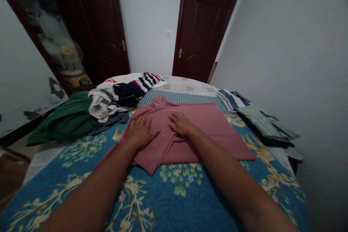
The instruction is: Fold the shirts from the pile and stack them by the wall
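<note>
A pink shirt [206, 123] lies spread sideways on the bed, its collar at the far left and its hem toward the right. One sleeve points toward me, with a crease running up from it. My left hand [141, 131] rests flat on the shirt's left part, fingers spread and thumb out. Close to the middle of the shirt, my right hand [179, 123] lies palm down with its fingers stretched out over the cloth. Neither hand grips the fabric.
A blue flowered bedspread [174, 206] covers the bed. Rumpled clothes [108, 99] and a green garment [66, 117] lie at the left. Folded shirts [261, 121] are stacked at the right edge. Beyond stand a fan [65, 50] and two dark doors [203, 25].
</note>
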The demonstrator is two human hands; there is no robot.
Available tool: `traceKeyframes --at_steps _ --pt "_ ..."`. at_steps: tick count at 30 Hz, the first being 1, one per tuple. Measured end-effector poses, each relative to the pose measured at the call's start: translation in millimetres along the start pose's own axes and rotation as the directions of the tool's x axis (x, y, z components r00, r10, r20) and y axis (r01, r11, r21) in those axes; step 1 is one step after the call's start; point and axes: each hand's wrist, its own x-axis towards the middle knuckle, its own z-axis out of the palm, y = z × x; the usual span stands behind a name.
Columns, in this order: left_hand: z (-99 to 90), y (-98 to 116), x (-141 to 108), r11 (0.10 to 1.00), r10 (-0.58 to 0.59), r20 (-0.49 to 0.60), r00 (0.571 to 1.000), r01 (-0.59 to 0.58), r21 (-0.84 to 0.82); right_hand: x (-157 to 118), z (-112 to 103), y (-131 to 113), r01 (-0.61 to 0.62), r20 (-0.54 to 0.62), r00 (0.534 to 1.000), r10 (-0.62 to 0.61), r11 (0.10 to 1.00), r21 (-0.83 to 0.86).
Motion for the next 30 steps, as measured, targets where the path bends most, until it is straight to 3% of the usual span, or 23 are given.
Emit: traceKeyframes --at_steps 4,8,14,20,22,26,28,30 --pt "4.2 -5 6 1.000 0.002 -0.004 1.000 -0.002 0.012 -22 -5 61 -0.176 -0.043 0.984 0.174 0.982 -0.061" --pt "6.1 -7 8 0.998 0.025 -0.004 1.000 -0.025 0.050 -53 -13 130 -0.350 -0.103 0.935 0.339 0.930 -0.109" --pt "2.2 -5 8 0.996 0.014 0.020 1.000 -0.016 0.089 -83 -22 207 -0.489 -0.220 0.861 0.458 0.865 -0.115" --pt "-4.2 0 4 0.997 -0.004 0.042 0.999 0.000 0.078 -91 -19 226 -0.479 -0.426 0.806 0.412 0.876 -0.061" --pt "-4.8 3 3 0.999 -0.011 0.040 0.999 0.009 0.052 -94 -17 226 -0.443 -0.448 0.815 0.367 0.894 -0.073" --pt "-12.5 3 0 1.000 0.006 0.041 0.999 -0.005 -0.022 -98 -16 224 -0.352 -0.298 0.905 0.302 0.927 -0.130" --pt "-27.2 -2 -4 0.994 0.059 0.070 0.996 -0.052 -0.100 -95 -17 221 -0.384 -0.247 0.907 0.341 0.911 -0.152" --pt "-51.6 -10 -12 0.956 0.193 0.150 0.970 -0.151 -0.251 -89 -18 215 -0.430 -0.201 0.895 0.399 0.890 -0.148"
